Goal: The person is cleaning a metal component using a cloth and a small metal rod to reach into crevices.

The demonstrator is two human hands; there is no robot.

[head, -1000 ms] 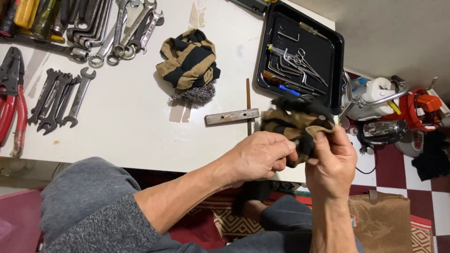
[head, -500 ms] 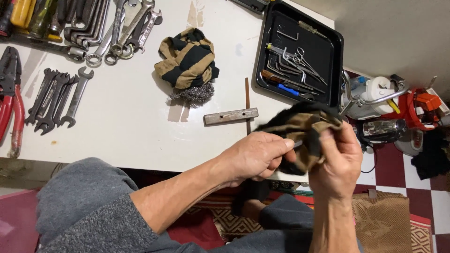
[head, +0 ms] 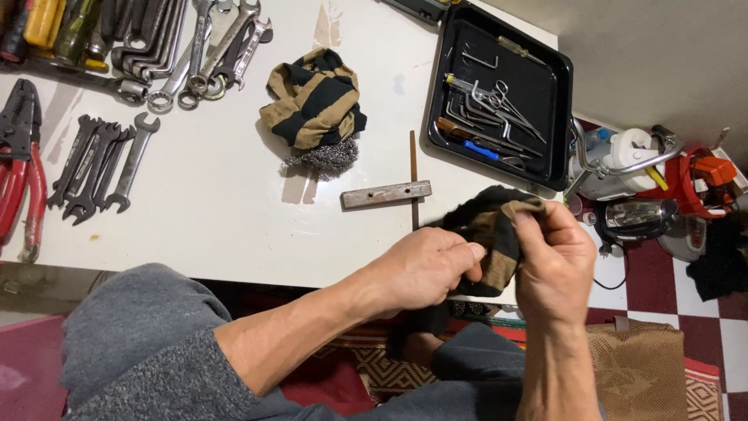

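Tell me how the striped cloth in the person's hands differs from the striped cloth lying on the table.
The cloth in the hands is gripped by the left hand and the right hand at the table's near edge; the cloth on the table lies untouched, farther back. The held one is partly hidden by fingers; the other shows whole, bunched beside steel wool. Both have tan and black stripes.

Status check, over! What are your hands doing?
Left hand and right hand both gripping black-and-tan striped cloth at white table edge. Nothing blocking.
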